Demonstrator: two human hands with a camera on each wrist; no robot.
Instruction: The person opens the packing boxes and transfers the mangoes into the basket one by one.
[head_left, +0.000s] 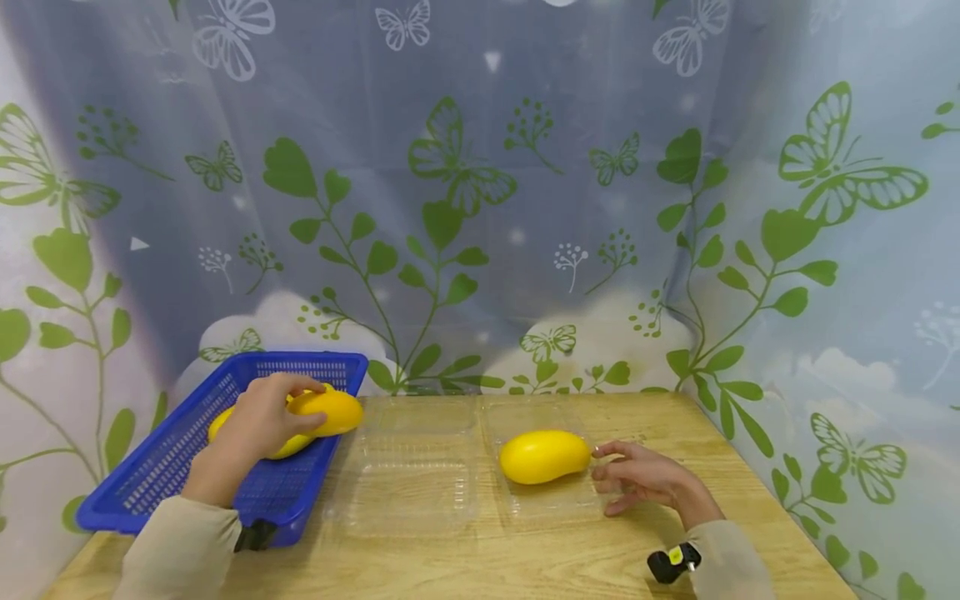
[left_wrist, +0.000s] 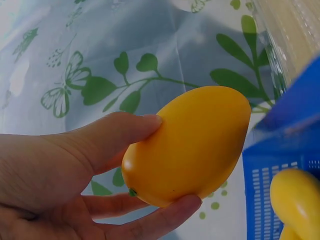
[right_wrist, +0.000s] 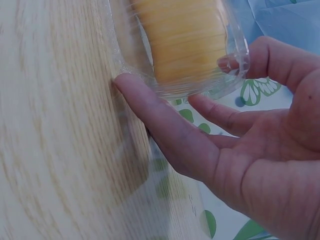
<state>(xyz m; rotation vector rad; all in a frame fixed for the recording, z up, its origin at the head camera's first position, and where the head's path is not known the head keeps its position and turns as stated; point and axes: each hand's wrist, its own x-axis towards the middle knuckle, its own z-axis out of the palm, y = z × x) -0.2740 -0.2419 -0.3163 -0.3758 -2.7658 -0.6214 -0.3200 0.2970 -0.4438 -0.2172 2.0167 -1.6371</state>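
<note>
My left hand [head_left: 262, 412] grips a yellow mango [left_wrist: 195, 145] between thumb and fingers, above the right side of the blue basket [head_left: 341, 467]. Further yellow mangoes [left_wrist: 297, 200] lie in that basket, partly hidden behind the hand in the head view. On the right, another mango [head_left: 545, 457] lies on its side in a clear plastic box [head_left: 525, 504]. My right hand [head_left: 641, 479] holds this box at its right end. In the right wrist view the thumb [right_wrist: 135, 92] is low at the base, and a finger [right_wrist: 262, 52] bends over the rim.
A second clear plastic container [head_left: 408, 500] lies on the wooden table [head_left: 420, 571] between the basket and the box with the mango. Behind the table hangs a curtain [head_left: 480, 250] printed with leaves and butterflies; more of it closes off both sides.
</note>
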